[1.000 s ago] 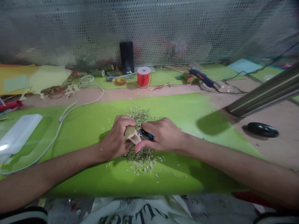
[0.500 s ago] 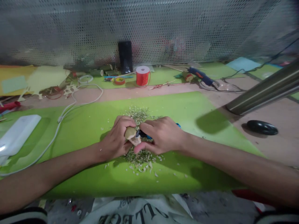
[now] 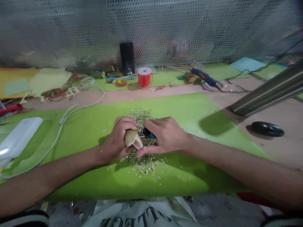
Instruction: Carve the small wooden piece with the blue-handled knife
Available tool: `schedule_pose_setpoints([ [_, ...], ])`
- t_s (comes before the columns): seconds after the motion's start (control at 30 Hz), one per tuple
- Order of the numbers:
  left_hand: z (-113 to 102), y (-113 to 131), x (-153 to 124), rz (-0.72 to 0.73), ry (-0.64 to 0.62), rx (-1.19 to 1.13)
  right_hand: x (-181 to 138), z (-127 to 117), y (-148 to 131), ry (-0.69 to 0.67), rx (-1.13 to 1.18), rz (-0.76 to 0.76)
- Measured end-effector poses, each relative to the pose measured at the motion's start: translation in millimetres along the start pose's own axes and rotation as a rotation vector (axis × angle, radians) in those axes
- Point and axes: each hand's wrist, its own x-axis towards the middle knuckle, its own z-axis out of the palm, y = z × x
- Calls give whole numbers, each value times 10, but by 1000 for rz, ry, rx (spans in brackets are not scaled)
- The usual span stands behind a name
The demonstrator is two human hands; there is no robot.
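My left hand (image 3: pixel 119 137) is wrapped round a piece of bamboo (image 3: pixel 131 138), pale yellow-green outside, with its cut, hollow end facing right. My right hand (image 3: pixel 164 135) grips a utility knife (image 3: pixel 148 133) with a black and blue handle; most of the handle is hidden in the palm. The knife's short blade sits close to the bamboo's cut end; I cannot tell whether it touches. My right thumb is stretched out below, against the lower edge of the bamboo. Under both hands lies a heap of shavings (image 3: pixel 143 159) on the green mat (image 3: pixel 78 135).
Along the back stand a red thread spool (image 3: pixel 145 78), a dark phone (image 3: pixel 127 58) and a blue glue gun (image 3: pixel 204 77). A white power bank (image 3: pixel 21 137) with its cable lies left. At right are a metal tube (image 3: pixel 267 90) and a black computer mouse (image 3: pixel 267 129).
The knife has drawn back slightly to the right from the bamboo. The bamboo has turned a little, so more of its hollow end shows.
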Motion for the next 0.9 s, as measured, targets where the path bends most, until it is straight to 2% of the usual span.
schedule_pose_setpoints([
  [0.27,-6,-14,-5,38,51,-100,-41,-3,-123,136,-90,-106],
  [0.63,-24,1,1,55,27,-135,-38,-47,-197,300,-183,-164],
  [0.9,-84,34,64,58,-29,-83,-48,-89,-227,219,-189,-142],
])
